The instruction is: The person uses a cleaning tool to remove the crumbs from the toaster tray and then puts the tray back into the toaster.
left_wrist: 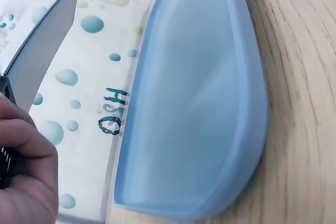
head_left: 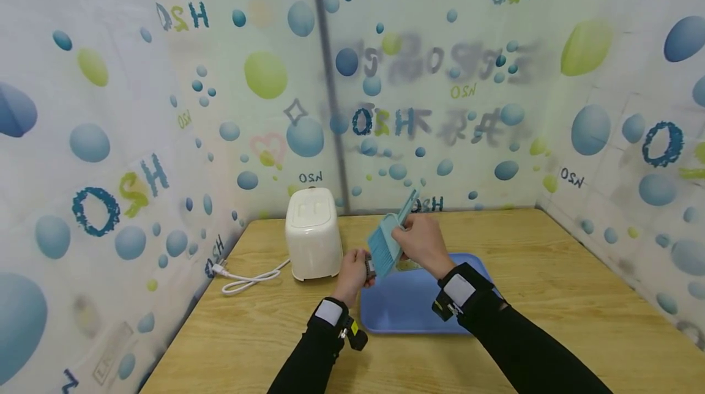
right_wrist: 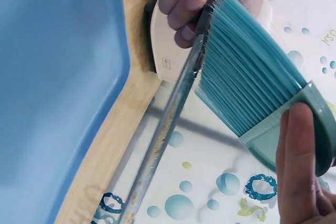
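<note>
My left hand (head_left: 352, 271) grips the dark end of a thin metal crumb tray (right_wrist: 167, 121), which has crumbs along its face in the right wrist view. In the left wrist view the crumb tray (left_wrist: 50, 40) shows its smooth grey side, and curled fingers (left_wrist: 26, 145) hold its black end. My right hand (head_left: 423, 241) holds a small teal cleaning brush (head_left: 387, 242), bristles pointing down toward the crumb tray. Close to the left hand, the bristles (right_wrist: 247, 66) overlap the crumb tray's held end in the right wrist view. Both hands are above a blue plastic tray (head_left: 413, 308).
A white toaster (head_left: 312, 238) stands on the wooden table (head_left: 264, 333), left of the blue tray. Its white cord and plug (head_left: 239, 281) lie at the table's left side. A bubble-printed curtain (head_left: 264, 137) surrounds the table at the back and sides.
</note>
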The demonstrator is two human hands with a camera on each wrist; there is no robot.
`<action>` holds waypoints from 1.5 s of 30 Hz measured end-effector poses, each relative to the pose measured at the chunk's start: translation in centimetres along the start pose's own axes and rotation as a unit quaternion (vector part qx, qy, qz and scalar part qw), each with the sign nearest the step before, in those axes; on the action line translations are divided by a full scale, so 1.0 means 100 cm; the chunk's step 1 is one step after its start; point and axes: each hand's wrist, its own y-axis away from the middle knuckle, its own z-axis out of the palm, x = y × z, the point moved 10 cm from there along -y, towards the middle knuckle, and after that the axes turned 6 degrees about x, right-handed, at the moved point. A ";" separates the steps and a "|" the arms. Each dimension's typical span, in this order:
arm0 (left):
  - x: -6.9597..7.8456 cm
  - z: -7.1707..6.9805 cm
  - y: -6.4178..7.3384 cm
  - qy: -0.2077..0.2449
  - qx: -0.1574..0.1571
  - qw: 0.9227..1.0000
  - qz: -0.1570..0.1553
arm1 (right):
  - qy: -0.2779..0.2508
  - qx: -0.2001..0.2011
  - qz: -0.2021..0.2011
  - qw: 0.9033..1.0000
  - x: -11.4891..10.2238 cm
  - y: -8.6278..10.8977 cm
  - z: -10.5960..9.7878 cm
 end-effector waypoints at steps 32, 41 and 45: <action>-0.006 0.000 0.005 -0.005 -0.009 1.000 -0.005 | 0.024 -0.004 0.031 0.999 0.039 0.003 -0.022; -0.006 -0.007 0.002 -0.006 -0.007 1.000 0.005 | 0.039 -0.002 0.026 0.999 0.047 0.001 -0.034; -0.007 -0.008 0.000 -0.009 -0.004 1.000 0.004 | 0.039 -0.002 0.027 0.999 0.051 0.000 -0.039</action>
